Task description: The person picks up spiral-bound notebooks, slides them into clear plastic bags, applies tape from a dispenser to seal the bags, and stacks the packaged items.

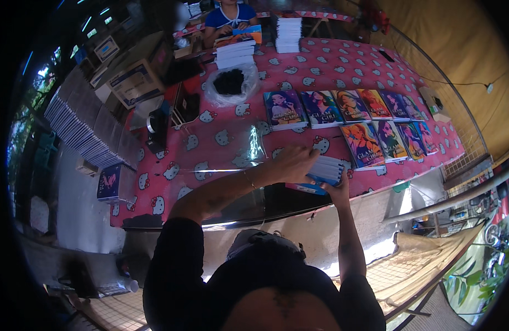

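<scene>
A small stack of books (325,170), white page edges showing and a blue cover at its near side, is at the near edge of the table between my hands. My left hand (299,164) is curled against the stack's left side, its fingers bent and partly hidden. On the right, my right hand (337,190) grips the near right corner of the same stack. Just beyond lie two rows of colourful illustrated books (360,144), in several piles. Under my left forearm, a clear glossy sheet (227,144) covers part of the table.
A pink table (320,60) with a cat-face print spreads ahead. A plastic bag with black contents (229,83) sits beyond the sheet. Tall stacks of books (92,124) and a cardboard box (134,83) stand left. Across the table, a person in blue (229,19) handles books beside white stacks (288,36).
</scene>
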Tool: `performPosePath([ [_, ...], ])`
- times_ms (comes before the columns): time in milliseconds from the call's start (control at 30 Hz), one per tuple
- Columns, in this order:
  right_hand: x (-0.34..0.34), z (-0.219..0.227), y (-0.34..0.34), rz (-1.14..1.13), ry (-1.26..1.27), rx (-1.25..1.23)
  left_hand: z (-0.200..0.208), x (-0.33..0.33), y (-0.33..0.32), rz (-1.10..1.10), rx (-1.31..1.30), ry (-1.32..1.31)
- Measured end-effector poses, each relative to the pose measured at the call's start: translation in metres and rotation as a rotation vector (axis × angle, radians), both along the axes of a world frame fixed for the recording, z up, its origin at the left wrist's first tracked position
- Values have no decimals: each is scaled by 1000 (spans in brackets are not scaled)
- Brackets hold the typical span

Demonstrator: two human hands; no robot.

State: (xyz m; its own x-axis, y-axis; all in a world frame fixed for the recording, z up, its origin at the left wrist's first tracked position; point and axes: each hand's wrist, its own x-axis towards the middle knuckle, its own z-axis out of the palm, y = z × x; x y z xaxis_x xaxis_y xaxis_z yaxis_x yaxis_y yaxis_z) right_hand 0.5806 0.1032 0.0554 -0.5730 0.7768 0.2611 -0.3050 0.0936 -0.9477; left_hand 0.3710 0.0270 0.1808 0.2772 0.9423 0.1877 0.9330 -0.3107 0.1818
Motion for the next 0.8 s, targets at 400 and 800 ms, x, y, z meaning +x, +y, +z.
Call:
performPosePath([
  [400,-149,-2,-116,318,-254,-587,-90,-159,-192,842,-91,-1488],
  [800,-260,-42,-119,98,-858,-125,-129,-259,-217,1110,-230,-611],
])
